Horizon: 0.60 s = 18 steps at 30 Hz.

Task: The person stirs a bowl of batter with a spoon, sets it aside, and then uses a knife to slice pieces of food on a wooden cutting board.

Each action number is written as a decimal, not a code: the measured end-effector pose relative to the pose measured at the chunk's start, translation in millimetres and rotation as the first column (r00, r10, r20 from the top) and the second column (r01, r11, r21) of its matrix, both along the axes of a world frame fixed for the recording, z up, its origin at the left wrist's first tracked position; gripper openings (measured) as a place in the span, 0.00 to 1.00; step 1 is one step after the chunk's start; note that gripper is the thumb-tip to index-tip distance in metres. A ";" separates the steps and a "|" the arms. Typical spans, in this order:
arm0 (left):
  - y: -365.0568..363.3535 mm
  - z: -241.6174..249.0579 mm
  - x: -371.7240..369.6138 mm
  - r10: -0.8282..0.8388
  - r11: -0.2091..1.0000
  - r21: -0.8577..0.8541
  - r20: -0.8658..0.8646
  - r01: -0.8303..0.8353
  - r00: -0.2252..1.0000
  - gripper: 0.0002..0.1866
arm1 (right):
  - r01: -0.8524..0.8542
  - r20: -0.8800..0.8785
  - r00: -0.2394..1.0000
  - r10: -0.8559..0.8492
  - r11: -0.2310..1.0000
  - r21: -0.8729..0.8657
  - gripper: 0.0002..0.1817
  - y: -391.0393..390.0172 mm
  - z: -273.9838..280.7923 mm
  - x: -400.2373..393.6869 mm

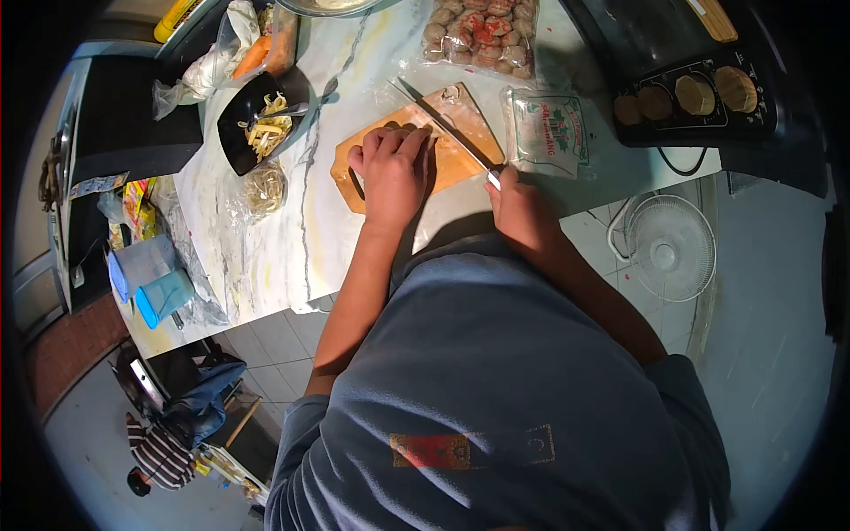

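My left hand [391,177] rests on the wooden cutting board [460,168], its fingers curled over brown round pieces that look like meatballs [398,126]. The fingers partly cover these pieces. My right hand [522,211] grips the handle of a knife [447,128] at the board's right side. The long blade slants up and left across the board, just right of my left fingers, and its tip reaches past the far edge. Pale bits [453,91] lie at the board's far end.
A clear bag of meatballs [478,35] lies beyond the board, a printed white packet [544,133] to its right. Left stands a black bowl [235,133] with pale strips and a utensil. A stove [691,97] is far right, a fan [664,252] below. Another person [164,456] is lower left.
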<state>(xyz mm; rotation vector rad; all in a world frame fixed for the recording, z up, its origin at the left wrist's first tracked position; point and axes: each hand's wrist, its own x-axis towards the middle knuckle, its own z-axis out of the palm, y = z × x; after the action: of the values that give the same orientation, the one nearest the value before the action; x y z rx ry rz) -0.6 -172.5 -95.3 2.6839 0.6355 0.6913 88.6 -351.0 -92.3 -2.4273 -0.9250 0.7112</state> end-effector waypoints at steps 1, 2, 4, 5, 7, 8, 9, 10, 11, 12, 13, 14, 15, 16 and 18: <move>1.4 0.4 -0.6 0.002 1.000 0.001 -0.011 -0.002 1.000 0.09 | 0.009 0.013 1.000 -0.009 1.000 -0.004 0.16 -0.1 1.3 -1.5; 2.6 0.1 -0.5 0.003 1.000 0.005 -0.010 -0.003 1.000 0.09 | 0.008 0.014 1.000 -0.008 1.000 -0.001 0.16 0.0 3.6 -2.3; 3.6 -1.3 -1.5 -0.015 1.000 -0.003 -0.012 0.015 1.000 0.09 | 0.047 0.018 0.999 -0.046 0.996 -0.069 0.16 -0.4 10.8 -3.5; 3.5 -1.9 -2.2 -0.013 1.000 -0.002 -0.013 0.013 1.000 0.09 | 0.045 0.017 0.999 -0.044 0.997 -0.068 0.16 -1.2 13.7 -3.8; 2.3 -2.9 -2.6 -0.013 1.000 0.006 -0.002 0.013 1.000 0.12 | 0.031 0.028 0.999 -0.030 0.999 -0.041 0.17 -3.6 17.7 -3.2; 1.9 -2.9 -2.2 -0.012 1.000 0.008 -0.002 0.012 1.000 0.12 | 0.030 0.028 0.999 -0.029 0.999 -0.039 0.17 -4.1 16.9 -2.6; 1.1 -3.1 -2.2 -0.008 1.000 0.002 0.000 0.008 1.000 0.12 | 0.025 0.029 0.999 -0.025 1.000 -0.006 0.17 -4.8 15.3 -2.7; 0.5 -3.4 -2.2 -0.005 1.000 -0.005 0.000 0.005 1.000 0.11 | 0.021 0.029 0.999 -0.022 0.999 0.026 0.17 -5.1 14.0 -3.0; 0.2 -3.5 -1.8 -0.005 1.000 -0.005 -0.002 0.005 1.000 0.11 | 0.021 0.027 0.999 -0.022 0.999 0.026 0.17 -4.3 14.2 -2.6; -0.1 -3.4 -1.5 -0.002 1.000 -0.009 -0.001 0.002 1.000 0.11 | 0.029 0.020 0.999 -0.030 0.998 0.047 0.18 -2.9 15.5 -2.1; -0.2 -3.1 -1.3 0.000 1.000 -0.012 0.000 0.000 1.000 0.11 | 0.037 0.011 0.999 -0.038 0.997 0.068 0.18 -1.5 17.0 -2.0; -0.2 -2.8 -1.5 -0.001 1.000 -0.011 -0.003 0.001 1.000 0.11 | 0.038 0.008 0.999 -0.039 0.997 0.069 0.18 -0.2 18.4 -2.8; -0.4 -2.5 -2.0 -0.005 1.000 -0.014 0.002 0.005 1.000 0.11 | 0.061 -0.020 0.998 -0.060 0.995 0.075 0.18 1.0 20.1 -4.1; 0.1 -2.3 -1.8 -0.008 1.000 -0.014 0.009 0.008 1.000 0.11 | 0.083 -0.046 0.996 -0.079 0.993 0.082 0.17 2.5 21.3 -4.4; 0.9 -3.0 -1.7 -0.012 1.000 -0.009 0.002 0.012 1.000 0.11 | 0.082 -0.056 0.995 -0.077 0.992 0.094 0.17 4.1 23.3 -5.3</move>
<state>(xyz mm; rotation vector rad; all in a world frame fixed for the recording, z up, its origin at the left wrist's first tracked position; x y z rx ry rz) -2.3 -171.6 -98.3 2.6759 0.6201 0.6866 83.4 -346.8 -69.0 -2.3365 -0.8180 0.6819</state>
